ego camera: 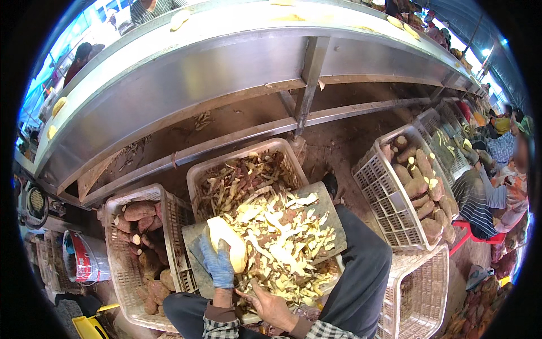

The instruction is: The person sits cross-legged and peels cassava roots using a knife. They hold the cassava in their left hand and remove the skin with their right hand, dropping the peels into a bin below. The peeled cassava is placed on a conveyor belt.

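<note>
My left hand (217,259), in a blue knitted glove, grips a large peeled pale-yellow sweet potato (226,239) from its left side. My bare right hand (273,308) is just below and to the right, its fingers close to the left wrist. Whether a small tool sits in the right fingers cannot be made out. Both hands are over the near-left part of a grey board (326,212). Across the board lies a heap of yellow and brown peelings (281,241). Under its far edge stands a plastic crate (192,180) holding more peelings (237,182).
Unpeeled sweet potatoes fill part of a left crate (111,245) and a right crate (368,182). Another crate (442,284) stands near right. A metal table (237,55) runs across the front. At right, a person (478,195) sits on a red stool (465,233). A bucket (95,262) stands left.
</note>
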`<state>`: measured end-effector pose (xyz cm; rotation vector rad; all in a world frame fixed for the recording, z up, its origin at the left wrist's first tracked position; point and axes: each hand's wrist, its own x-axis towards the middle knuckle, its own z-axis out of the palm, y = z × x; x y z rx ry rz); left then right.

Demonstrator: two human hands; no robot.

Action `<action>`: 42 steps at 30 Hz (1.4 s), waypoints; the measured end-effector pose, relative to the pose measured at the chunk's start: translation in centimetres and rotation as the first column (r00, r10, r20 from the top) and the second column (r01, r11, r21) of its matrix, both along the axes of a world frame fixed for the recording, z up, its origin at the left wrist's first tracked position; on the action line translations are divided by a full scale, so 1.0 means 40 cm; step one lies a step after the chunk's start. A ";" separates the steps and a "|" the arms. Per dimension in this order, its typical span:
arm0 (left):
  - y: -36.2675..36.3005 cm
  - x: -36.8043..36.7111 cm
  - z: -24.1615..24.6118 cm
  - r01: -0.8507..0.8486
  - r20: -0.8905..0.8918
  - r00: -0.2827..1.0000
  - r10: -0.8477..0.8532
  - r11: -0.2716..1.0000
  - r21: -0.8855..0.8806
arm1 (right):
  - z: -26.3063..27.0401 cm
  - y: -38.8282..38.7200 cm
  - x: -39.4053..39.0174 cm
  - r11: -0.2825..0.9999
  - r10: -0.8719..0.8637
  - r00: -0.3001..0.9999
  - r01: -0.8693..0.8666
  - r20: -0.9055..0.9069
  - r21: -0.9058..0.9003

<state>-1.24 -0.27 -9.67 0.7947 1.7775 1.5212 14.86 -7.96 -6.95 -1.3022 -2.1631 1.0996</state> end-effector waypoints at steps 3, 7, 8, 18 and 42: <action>-0.010 -0.002 0.005 -0.016 -0.307 0.951 -0.019 0.994 -0.111 | 0.029 0.057 0.037 0.992 -0.126 0.991 0.124 -0.050 -0.029; -0.005 0.055 0.107 -0.102 -0.702 0.703 -0.111 0.962 -0.254 | 0.073 0.148 0.090 0.935 -0.342 0.937 0.331 -0.077 -0.129; -0.006 0.048 0.097 -0.082 -0.664 0.741 -0.095 0.970 -0.230 | 0.080 0.158 0.102 0.931 -0.299 0.954 0.295 0.014 -0.214; -0.015 0.024 0.059 0.316 -0.211 0.923 -0.322 0.947 -0.061 | 0.082 0.210 0.080 0.882 -0.425 0.850 0.311 -0.311 -0.356; -0.023 0.049 0.032 0.232 -0.263 0.936 -0.234 0.972 -0.041 | 0.048 0.123 0.021 0.974 -0.190 0.968 0.164 -0.167 -0.160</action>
